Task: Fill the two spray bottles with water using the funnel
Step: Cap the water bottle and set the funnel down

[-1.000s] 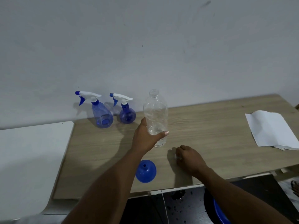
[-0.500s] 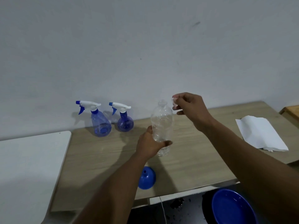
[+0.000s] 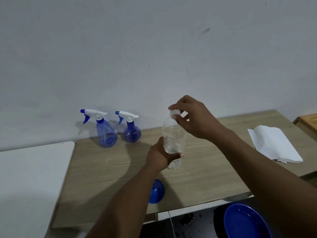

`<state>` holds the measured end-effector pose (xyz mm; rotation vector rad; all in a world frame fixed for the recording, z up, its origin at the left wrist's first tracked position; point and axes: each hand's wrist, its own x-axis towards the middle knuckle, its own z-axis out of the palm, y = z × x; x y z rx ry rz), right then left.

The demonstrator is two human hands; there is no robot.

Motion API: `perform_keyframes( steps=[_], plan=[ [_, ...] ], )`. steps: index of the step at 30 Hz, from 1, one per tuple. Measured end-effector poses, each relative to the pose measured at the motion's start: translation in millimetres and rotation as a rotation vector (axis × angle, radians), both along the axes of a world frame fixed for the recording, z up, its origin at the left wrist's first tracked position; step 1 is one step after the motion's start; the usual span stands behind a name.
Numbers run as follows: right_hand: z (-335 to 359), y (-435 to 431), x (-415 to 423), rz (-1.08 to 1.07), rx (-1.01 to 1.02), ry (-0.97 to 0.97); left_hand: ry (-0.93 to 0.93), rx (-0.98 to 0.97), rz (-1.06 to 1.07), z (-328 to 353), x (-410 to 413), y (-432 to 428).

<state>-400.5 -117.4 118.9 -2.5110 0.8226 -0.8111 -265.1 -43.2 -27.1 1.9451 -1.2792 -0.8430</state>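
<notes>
Dim, flat indoor light with a bluish cast; soft shadows fall leftward, edges bow slightly, detail soft.

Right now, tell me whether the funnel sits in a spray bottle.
No, the funnel lies on the table near its front edge.

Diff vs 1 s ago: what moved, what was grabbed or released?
The right hand lifted off the table up to the top of the clear bottle and now pinches the white cap at its mouth. The left hand kept gripping the bottle; nothing was released. The taller spray bottle, rounder spray bottle, blue funnel and white paper stayed put.
</notes>
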Motion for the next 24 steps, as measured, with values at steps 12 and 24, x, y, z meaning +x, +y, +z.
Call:
perform_keyframes(
  steps=[12,24],
  plan=[
    [34.3,-4.5,13.5,0.031,0.001,0.365,-0.011,0.083,0.0,3.5,1.2,-4.7],
    [8.9,-2.4,16.0,-0.364,-0.428,0.423,-0.004,0.026,-0.022,2.1,-2.7,-3.1]
  ],
)
